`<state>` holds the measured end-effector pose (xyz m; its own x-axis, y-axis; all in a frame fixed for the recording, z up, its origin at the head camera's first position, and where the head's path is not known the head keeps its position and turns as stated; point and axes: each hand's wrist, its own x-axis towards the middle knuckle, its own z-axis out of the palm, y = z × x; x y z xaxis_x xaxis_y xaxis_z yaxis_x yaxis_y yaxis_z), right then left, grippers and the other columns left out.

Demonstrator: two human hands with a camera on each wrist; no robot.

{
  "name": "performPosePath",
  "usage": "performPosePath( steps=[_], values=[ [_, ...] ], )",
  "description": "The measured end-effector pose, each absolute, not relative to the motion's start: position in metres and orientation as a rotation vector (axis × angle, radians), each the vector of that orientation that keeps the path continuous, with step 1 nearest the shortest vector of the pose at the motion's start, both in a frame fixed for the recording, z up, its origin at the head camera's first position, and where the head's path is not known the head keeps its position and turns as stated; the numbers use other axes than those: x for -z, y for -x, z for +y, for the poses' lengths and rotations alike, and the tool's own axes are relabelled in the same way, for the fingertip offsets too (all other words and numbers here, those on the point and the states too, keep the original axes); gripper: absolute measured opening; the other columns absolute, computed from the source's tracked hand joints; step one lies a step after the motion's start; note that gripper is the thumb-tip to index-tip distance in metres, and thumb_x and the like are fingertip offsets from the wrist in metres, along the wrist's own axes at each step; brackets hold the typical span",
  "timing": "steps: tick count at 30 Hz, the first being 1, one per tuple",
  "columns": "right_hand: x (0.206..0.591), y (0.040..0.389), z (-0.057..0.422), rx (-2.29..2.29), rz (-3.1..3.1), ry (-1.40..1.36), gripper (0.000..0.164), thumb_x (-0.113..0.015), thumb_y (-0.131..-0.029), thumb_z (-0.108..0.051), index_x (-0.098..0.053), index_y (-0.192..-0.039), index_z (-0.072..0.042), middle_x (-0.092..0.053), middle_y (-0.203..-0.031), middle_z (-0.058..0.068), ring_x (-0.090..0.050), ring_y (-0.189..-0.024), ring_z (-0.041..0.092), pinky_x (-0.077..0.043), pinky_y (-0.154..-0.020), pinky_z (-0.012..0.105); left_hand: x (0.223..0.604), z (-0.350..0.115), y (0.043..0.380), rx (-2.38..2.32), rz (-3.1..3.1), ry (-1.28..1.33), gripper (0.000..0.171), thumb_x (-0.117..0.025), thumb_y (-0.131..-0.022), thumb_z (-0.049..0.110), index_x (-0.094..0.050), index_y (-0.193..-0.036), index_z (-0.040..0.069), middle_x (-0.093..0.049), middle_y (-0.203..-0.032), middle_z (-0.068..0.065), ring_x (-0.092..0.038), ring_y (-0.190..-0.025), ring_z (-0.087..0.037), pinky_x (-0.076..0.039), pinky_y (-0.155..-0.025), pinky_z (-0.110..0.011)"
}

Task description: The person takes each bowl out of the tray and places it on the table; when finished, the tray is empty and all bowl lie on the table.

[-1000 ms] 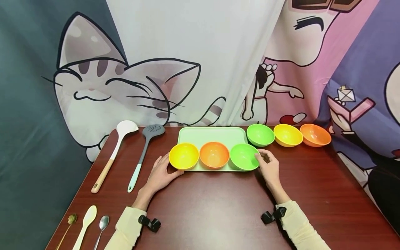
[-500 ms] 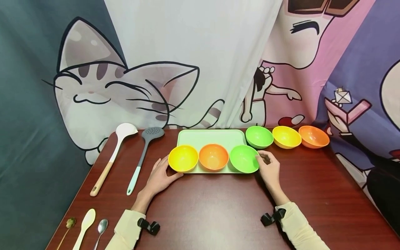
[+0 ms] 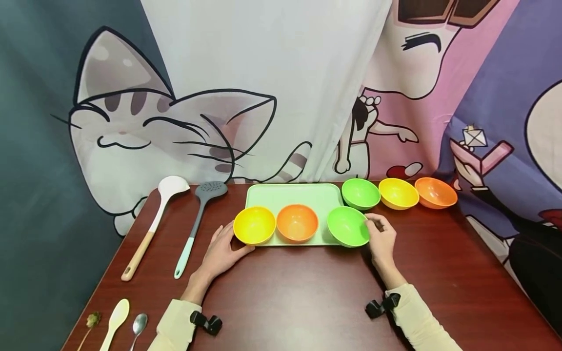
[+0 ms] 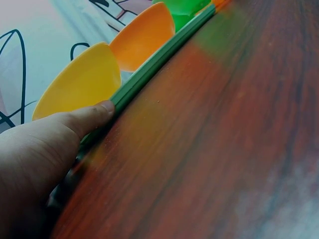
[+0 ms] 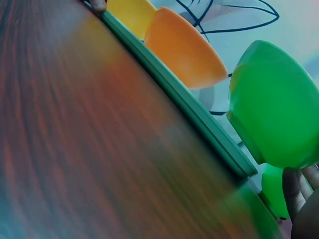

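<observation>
A pale green tray (image 3: pixel 293 194) carries a yellow bowl (image 3: pixel 254 225) and an orange bowl (image 3: pixel 297 223) along its front. My left hand (image 3: pixel 221 253) holds the tray's front left corner, thumb against the front edge beside the yellow bowl; its other fingers are partly hidden behind that bowl. With my right hand (image 3: pixel 381 241) I pinch the right side of a green bowl (image 3: pixel 348 226). In the right wrist view this green bowl (image 5: pixel 276 104) is tilted and raised above the tray's right end (image 5: pixel 239 162).
Behind the tray's right end stand another green bowl (image 3: pixel 361 194), yellow bowl (image 3: pixel 398 193) and orange bowl (image 3: pixel 435 193). To the left lie a white ladle (image 3: pixel 160 209), a grey slotted turner (image 3: pixel 199 214) and several small spoons, among them a cream one (image 3: pixel 117 316). A printed curtain (image 3: pixel 263 58) hangs behind.
My right hand has shifted the green bowl slightly right and up, widening its gap from the orange bowl. My left hand stays at the tray corner. The head view has drifted a little.
</observation>
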<state>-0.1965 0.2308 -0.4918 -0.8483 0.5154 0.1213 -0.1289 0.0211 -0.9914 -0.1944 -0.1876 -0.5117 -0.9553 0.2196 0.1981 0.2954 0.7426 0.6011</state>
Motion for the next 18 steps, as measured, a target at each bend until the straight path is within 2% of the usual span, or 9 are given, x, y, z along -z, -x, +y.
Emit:
performPosePath(
  steps=[4, 11, 18],
  values=[
    [0.493, 0.195, 0.242, -1.895, -1.765, 0.412, 0.02, -0.061, -0.089, 0.004, -0.066, -0.106, 0.014, -0.069, -0.076, -0.014, -0.058, -0.068, 0.002, -0.048, -0.056, 0.012, 0.512, -0.188, 0.192, 0.999, -2.844, 0.415, 0.089, -0.074, -0.082, 0.06, -0.041, -0.153, 0.016, -0.043, -0.156, -0.007, -0.036, -0.147, -0.027, -0.014, -0.124, -0.055],
    [0.491, 0.188, 0.275, -1.886, -1.591, 0.457, 0.012, -0.061, -0.086, 0.006, -0.071, -0.093, 0.007, -0.068, -0.07, -0.01, -0.056, -0.06, 0.003, -0.046, -0.051, 0.012, 0.509, -0.189, 0.194, 1.012, -2.855, 0.411, 0.088, -0.073, -0.083, 0.058, -0.041, -0.153, 0.016, -0.042, -0.157, -0.007, -0.035, -0.148, -0.027, -0.014, -0.125, -0.054],
    [0.489, 0.181, 0.319, -1.855, -1.446, 0.513, 0.013, -0.061, -0.085, 0.007, -0.073, -0.086, 0.003, -0.069, -0.069, -0.008, -0.056, -0.059, 0.004, -0.046, -0.052, 0.011, 0.511, -0.188, 0.193, 1.001, -2.851, 0.403, 0.089, -0.075, -0.082, 0.058, -0.041, -0.153, 0.017, -0.043, -0.156, -0.006, -0.036, -0.147, -0.027, -0.015, -0.124, -0.054]
  ],
)
